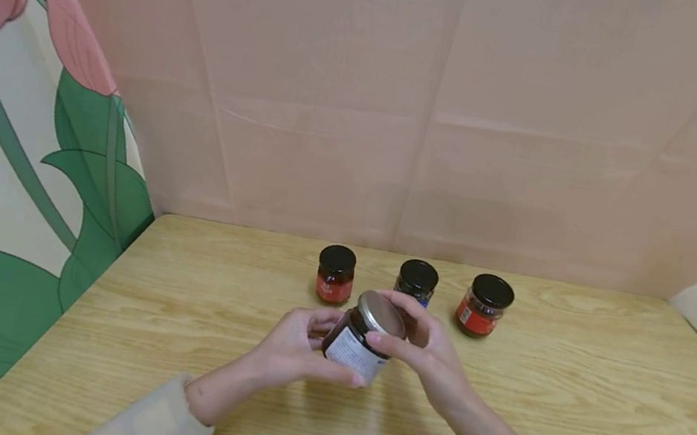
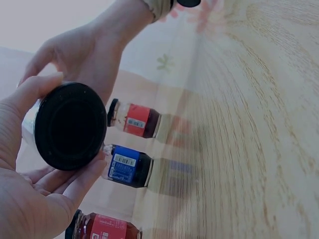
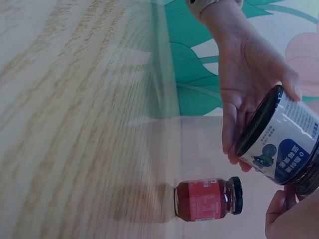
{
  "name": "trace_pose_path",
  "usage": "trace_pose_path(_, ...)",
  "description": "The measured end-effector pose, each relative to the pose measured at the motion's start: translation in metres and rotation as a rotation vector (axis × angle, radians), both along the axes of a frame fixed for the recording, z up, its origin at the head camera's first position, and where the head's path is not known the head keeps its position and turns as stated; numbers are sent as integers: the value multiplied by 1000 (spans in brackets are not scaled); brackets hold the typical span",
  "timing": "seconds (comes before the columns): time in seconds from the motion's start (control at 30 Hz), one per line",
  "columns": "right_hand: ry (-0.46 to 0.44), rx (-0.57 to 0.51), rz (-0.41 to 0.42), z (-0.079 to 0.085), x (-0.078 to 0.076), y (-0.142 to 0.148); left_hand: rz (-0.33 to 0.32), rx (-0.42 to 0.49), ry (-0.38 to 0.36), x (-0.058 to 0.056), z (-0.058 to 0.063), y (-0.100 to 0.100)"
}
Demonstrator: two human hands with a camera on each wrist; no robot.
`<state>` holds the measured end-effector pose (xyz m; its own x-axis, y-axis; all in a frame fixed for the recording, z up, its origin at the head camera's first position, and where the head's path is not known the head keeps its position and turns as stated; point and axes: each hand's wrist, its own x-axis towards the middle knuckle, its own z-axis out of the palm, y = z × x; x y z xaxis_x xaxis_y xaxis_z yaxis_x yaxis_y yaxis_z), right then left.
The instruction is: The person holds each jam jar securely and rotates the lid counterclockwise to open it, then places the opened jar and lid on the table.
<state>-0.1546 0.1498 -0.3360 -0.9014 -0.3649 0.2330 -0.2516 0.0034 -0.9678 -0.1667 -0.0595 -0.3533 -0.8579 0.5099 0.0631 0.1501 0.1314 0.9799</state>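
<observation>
Both hands hold a jam jar [image 1: 359,347] above the table, tilted, its silver-rimmed lid toward the upper right. A white label with blueberries and a blue patch wraps the jar [image 3: 286,144] in the right wrist view. My left hand [image 1: 292,344] grips it low, with the thumb along the bottom edge and fingers behind. Up near the lid, my right hand [image 1: 424,342] holds it with the thumb on the front and fingers round the far side. The left wrist view shows the jar's round black base [image 2: 71,127].
Behind the hands, three black-lidded jars stand on the wooden table [image 1: 172,311]: a red-labelled jar [image 1: 335,276] at left, a blue-labelled jar [image 2: 127,166] partly hidden in the head view, and another red-labelled jar [image 1: 484,307] at right. A pink cloth [image 1: 313,92] hangs beyond.
</observation>
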Motion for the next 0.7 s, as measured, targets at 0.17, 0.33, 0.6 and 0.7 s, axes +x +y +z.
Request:
trace_pose_path(0.17,-19,34,-72,0,0,0,15,4,-7,0,0,0)
trace_pose_path(0.33,-9,78,-141,1,2,-2,33,8,-11,0,-1,-1)
trace_pose_path(0.6,-9,118,-191,2,3,-4,73,-24,1,2,-3,-3)
trace_pose_path(0.7,-42,102,-195,3,3,-4,82,-29,13,2,-4,-4)
